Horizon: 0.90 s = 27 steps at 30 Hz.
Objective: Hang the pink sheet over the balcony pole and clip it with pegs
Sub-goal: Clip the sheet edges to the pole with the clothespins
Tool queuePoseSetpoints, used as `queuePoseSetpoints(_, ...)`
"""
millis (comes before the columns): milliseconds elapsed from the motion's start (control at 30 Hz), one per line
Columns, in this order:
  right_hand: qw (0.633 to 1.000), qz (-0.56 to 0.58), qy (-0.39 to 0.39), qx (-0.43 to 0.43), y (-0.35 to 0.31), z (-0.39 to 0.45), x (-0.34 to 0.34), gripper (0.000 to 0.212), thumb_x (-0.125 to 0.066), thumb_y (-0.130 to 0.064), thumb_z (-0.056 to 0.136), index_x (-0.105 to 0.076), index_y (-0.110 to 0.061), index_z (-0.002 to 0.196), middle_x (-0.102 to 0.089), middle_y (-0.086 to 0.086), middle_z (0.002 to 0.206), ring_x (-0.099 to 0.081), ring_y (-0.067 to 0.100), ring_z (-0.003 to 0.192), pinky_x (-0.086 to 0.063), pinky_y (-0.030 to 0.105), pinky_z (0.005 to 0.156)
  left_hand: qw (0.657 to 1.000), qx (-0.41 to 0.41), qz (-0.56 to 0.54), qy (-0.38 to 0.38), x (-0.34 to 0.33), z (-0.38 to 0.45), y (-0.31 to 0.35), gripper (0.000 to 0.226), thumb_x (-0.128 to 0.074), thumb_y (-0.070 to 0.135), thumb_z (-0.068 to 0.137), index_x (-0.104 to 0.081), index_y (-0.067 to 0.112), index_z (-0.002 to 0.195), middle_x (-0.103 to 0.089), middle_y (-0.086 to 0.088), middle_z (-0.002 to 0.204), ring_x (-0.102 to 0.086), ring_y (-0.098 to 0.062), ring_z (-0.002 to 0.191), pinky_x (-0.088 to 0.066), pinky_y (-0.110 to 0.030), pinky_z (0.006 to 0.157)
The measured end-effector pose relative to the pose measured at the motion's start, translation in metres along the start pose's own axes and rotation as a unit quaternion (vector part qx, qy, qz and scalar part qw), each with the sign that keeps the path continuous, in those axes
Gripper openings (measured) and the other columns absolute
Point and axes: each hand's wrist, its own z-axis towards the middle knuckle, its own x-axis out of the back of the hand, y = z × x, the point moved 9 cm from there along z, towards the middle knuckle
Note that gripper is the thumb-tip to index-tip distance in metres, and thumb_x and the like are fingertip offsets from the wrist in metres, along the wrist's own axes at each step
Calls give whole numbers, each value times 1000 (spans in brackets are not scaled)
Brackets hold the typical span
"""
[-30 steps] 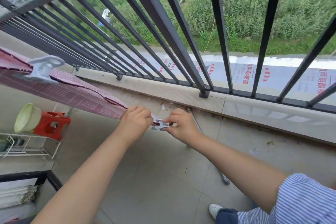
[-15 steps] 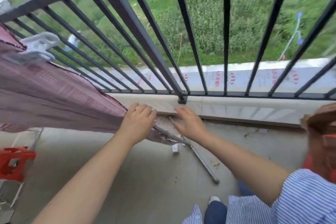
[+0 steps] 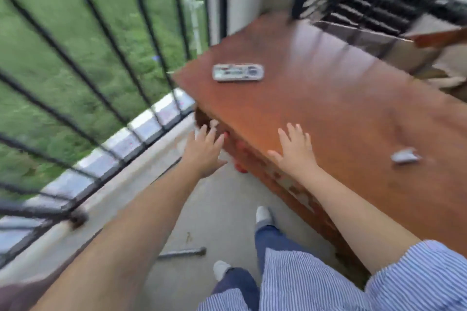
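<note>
My left hand [image 3: 202, 151]: it is stretched forward in the air, fingers [image 3: 201, 134] apart and straight, holding nothing, in front of the near corner of the desk.
My right hand [image 3: 294, 151]: it is over the front edge of the desk, palm down, fingers [image 3: 293, 131] spread wide, nothing inside them; I cannot tell if the palm touches the wood.
Pink sheet: only a dark pinkish blur [image 3: 15, 293] shows at the lower left corner, under my left forearm; I cannot say for sure it is the sheet.
Peg [image 3: 405, 155]: a small pale grey thing, blurred, lies on the desk top, to the right of my right hand and apart from it.
Remote control [image 3: 238, 72]: a grey one lies flat on the desk top, near the far left corner, well apart from both hands.
Desk [image 3: 341, 98]: reddish-brown wood with a shiny top; the paint on its front side is chipped.
Metal pole [image 3: 182, 253]: its grey end lies on the floor, near my feet.
Railing [image 3: 106, 30]: black iron bars stand at my left, with green plants behind them.
Floor [image 3: 222, 199]: grey concrete, between the railing and the desk.
My clothes: blue-striped shirt [image 3: 303, 283], dark trousers, light shoes [image 3: 264, 214].
Picture quality: everything is quite blurred.
</note>
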Motion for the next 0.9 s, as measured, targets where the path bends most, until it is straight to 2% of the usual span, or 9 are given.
queuePoseSetpoints(167,968,56,25,-244,196,-78,19,68,-48,-43,88,-19,-13,142,-9,12,154,-3,28,142,-7,43,116,982,-176,60,25,42,74,169,68,-41,51,89,-19,15,143,-18,-12,153,-11,-33,143,-16,-50,114)
queuePoseSetpoints(367,897,130,52,-420,354,-170,12,64,-50,-37,87,-25,-11,140,-16,13,152,-9,28,142,-13,42,115,947,-308,86,30,61,124,352,61,-37,50,91,-24,14,140,-20,-11,153,-12,-32,143,-21,-47,113)
queuePoseSetpoints(467,874,146,69,-459,418,-190,9,60,-52,-34,86,-31,-9,137,-26,14,148,-17,30,139,-20,41,113,939,-331,85,18,58,149,423,59,-38,49,91,-27,15,138,-24,-9,151,-16,-30,141,-25,-44,111)
queuePoseSetpoints(600,856,186,56,-479,479,-188,0,55,-54,-31,86,-36,-9,132,-36,14,141,-30,30,133,-30,38,106,944,-324,57,-17,52,180,482,56,-41,49,89,-33,17,134,-41,-6,139,-35,-28,130,-36,-39,101)
queuePoseSetpoints(667,849,204,55,-485,501,-177,-4,53,-55,-31,85,-38,-9,130,-43,12,131,-39,30,125,-37,37,99,947,-312,54,-49,43,194,498,56,-42,49,89,-32,17,134,-44,-6,134,-41,-28,125,-39,-38,97)
queuePoseSetpoints(767,839,211,42,-500,522,-158,-12,55,-56,-33,84,-37,-10,131,-44,11,130,-41,31,121,-39,38,96,941,-314,89,-87,22,208,512,54,-45,42,91,-29,14,134,-47,-7,132,-45,-28,123,-42,-37,94)
queuePoseSetpoints(900,830,188,47,-523,534,-140,-13,39,-54,-21,85,-45,-10,122,-49,13,121,-45,31,113,-40,38,91,926,-346,121,-90,6,221,520,50,-43,38,93,-30,10,132,-47,-8,128,-48,-27,119,-45,-35,89)
